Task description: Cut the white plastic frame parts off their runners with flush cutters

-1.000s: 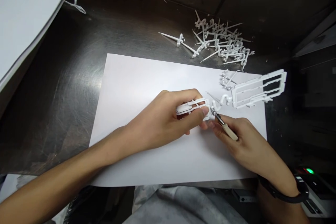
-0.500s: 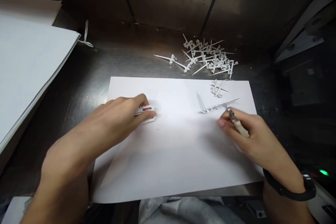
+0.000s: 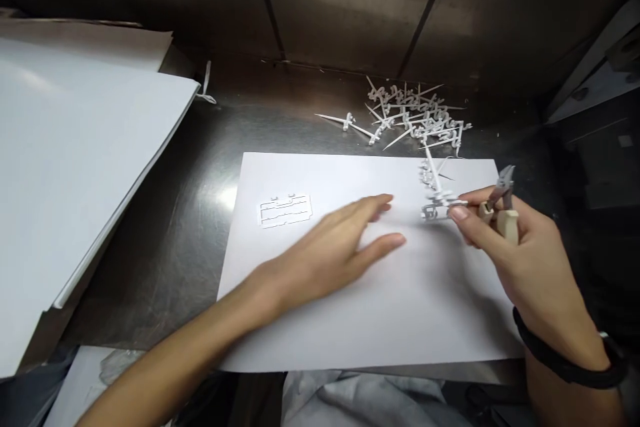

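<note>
My right hand (image 3: 520, 233) pinches a white plastic sprue (image 3: 434, 177) between thumb and forefinger, lifted over the right part of the white paper (image 3: 350, 333). A pair of side cutters (image 3: 507, 210) with pale handles is tucked in the same hand, jaws pointing up and away. My left hand (image 3: 345, 240) reaches over the middle of the paper, thumb and fingers apart, holding nothing. A flat white plastic frame part (image 3: 285, 211) lies on the paper behind the left hand, at the left. Small sprue bits beside the held piece are partly hidden by it.
A pile of cut white sprues (image 3: 420, 113) lies on the metal table (image 3: 190, 213) beyond the paper. A stack of large white sheets (image 3: 90, 147) stands at the left. A metal wall (image 3: 340, 7) closes off the back.
My left hand has let go of the flat white part and moved right, opening. My right hand has taken up the sprue from the paper. The view has shifted slightly left.
</note>
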The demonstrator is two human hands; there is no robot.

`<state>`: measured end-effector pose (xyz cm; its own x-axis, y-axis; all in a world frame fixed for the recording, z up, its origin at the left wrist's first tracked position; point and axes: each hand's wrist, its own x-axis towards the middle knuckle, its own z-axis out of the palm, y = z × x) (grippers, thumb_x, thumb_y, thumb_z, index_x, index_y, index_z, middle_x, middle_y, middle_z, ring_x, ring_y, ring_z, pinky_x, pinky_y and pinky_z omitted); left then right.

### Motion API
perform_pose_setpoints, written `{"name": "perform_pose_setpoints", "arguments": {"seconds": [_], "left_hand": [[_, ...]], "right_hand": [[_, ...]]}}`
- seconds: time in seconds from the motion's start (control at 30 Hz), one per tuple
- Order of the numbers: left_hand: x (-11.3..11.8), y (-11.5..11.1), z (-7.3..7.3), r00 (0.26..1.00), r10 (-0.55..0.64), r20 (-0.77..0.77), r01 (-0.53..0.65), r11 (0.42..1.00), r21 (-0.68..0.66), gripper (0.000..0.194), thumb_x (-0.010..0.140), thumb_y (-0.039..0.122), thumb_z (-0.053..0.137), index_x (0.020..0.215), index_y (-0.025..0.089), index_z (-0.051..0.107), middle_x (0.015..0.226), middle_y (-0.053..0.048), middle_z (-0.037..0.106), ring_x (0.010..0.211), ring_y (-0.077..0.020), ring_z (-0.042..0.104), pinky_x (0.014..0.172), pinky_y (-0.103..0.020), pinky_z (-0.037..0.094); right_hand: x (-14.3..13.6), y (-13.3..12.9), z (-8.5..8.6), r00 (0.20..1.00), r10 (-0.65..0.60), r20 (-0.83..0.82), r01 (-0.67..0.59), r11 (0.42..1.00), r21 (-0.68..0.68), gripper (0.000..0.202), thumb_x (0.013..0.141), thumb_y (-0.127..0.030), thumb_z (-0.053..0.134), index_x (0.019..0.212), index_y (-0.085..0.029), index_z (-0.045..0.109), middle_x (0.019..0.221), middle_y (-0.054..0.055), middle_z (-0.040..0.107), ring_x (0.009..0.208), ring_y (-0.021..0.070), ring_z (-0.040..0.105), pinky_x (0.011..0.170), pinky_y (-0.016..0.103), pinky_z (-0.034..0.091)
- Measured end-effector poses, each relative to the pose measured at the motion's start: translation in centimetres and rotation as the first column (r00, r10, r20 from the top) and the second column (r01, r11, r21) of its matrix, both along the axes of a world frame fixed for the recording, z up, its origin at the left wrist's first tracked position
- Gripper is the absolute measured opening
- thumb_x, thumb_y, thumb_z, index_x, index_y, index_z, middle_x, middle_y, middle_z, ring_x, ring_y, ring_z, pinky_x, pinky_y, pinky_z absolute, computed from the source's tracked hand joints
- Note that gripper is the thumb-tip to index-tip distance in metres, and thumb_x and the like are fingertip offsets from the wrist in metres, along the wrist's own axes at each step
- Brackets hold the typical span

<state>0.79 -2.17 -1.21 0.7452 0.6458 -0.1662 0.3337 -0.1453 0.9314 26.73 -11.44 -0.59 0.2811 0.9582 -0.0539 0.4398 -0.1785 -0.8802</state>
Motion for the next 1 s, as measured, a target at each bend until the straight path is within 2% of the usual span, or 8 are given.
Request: {"name": "perform_pose_setpoints", "arguments": {"seconds": [0.07,0.13,0.23,0.37,0.43,0.63,0.87,1.0], "left_hand": [[1.5,-1.2,-1.0,0.98,-0.047,0.195,0.084,0.979,-0.186,0.06,0.111,0.05,0.061,0.163,0.025,0.048,0.166,-0.015,0.053,0.143,-0.0326,0.062,0.115,-0.044,0.052],[2.6,-2.0,-1.7,0.935,-0.05,0.351,0.162,0.941,-0.296,0.046,0.114,0.049,0.055,0.151,0.022,0.058,0.156,-0.015,0.063,0.136,-0.0291,0.066,0.114,-0.042,0.054],[3.2,-2.1,-2.1,0.902,0.038,0.43,0.145,0.912,-0.383,0.041,0.117,0.047,0.047,0.144,0.02,0.062,0.138,-0.013,0.073,0.126,-0.0255,0.071,0.114,-0.042,0.055],[2.5,-0.8,-1.5,0.886,0.194,0.421,0.082,0.829,-0.554,0.053,0.116,0.048,0.053,0.16,0.021,0.046,0.155,-0.016,0.064,0.125,-0.0267,0.074,0.107,-0.04,0.061],[1.8,-0.2,-0.9,0.857,0.256,0.447,0.079,0.792,-0.605,0.057,0.115,0.045,0.056,0.164,0.023,0.038,0.157,-0.018,0.063,0.123,-0.0277,0.076,0.106,-0.04,0.061],[0.5,0.5,0.6,0.794,0.301,0.528,0.123,0.771,-0.624,0.046,0.115,0.028,0.057,0.16,0.03,0.048,0.165,-0.014,0.057,0.128,-0.0298,0.074,0.106,-0.041,0.06],[0.2,0.4,0.9,0.797,0.284,0.533,0.119,0.791,-0.6,0.054,0.113,0.021,0.057,0.163,0.03,0.037,0.151,-0.015,0.069,0.131,-0.0291,0.073,0.11,-0.044,0.056],[0.1,0.5,0.5,0.786,0.3,0.541,0.07,0.826,-0.56,0.055,0.109,0.016,0.058,0.159,0.031,0.038,0.15,-0.015,0.069,0.124,-0.0309,0.076,0.106,-0.046,0.056]], "right_hand": [[-0.7,-0.3,-0.2,0.951,0.047,-0.307,-0.066,0.997,-0.05,0.021,0.114,-0.04,0.081,0.105,-0.023,0.072,0.088,0.002,0.063,0.079,0.0244,0.059,0.074,0.034,0.046],[-1.4,-0.3,-0.7,0.864,0.111,-0.491,-0.163,0.985,-0.063,0.031,0.118,-0.041,0.075,0.096,-0.02,0.07,0.087,0.004,0.062,0.079,0.0238,0.058,0.074,0.034,0.047],[-2.1,0.1,-1.1,0.814,0.181,-0.552,-0.246,0.968,-0.046,0.038,0.122,-0.041,0.068,0.092,-0.018,0.072,0.088,0.006,0.062,0.081,0.0232,0.058,0.074,0.033,0.047],[-2.1,0.3,-0.7,0.809,0.144,-0.57,-0.166,0.986,0.014,0.02,0.123,-0.035,0.063,0.13,-0.02,0.073,0.092,0.006,0.065,0.082,0.0239,0.058,0.075,0.031,0.047],[-2.0,0.2,-0.4,0.8,0.11,-0.589,-0.113,0.993,0.031,0.019,0.123,-0.032,0.057,0.131,-0.021,0.071,0.091,0.006,0.066,0.079,0.0236,0.057,0.075,0.031,0.047],[-2.0,0.1,-0.4,0.759,0.061,-0.649,-0.08,0.997,0.0,0.029,0.121,-0.033,0.058,0.095,-0.022,0.063,0.083,0.005,0.058,0.078,0.0241,0.05,0.072,0.03,0.043],[-1.9,-0.3,-0.7,0.779,0.049,-0.626,-0.068,0.998,-0.006,0.034,0.12,-0.042,0.065,0.093,-0.023,0.058,0.084,0.003,0.048,0.078,0.0248,0.044,0.073,0.034,0.038],[-1.5,-0.5,-1.0,0.795,0.047,-0.604,-0.087,0.995,-0.037,0.038,0.121,-0.046,0.065,0.092,-0.023,0.058,0.084,0.003,0.048,0.081,0.0255,0.043,0.075,0.035,0.036]]}}
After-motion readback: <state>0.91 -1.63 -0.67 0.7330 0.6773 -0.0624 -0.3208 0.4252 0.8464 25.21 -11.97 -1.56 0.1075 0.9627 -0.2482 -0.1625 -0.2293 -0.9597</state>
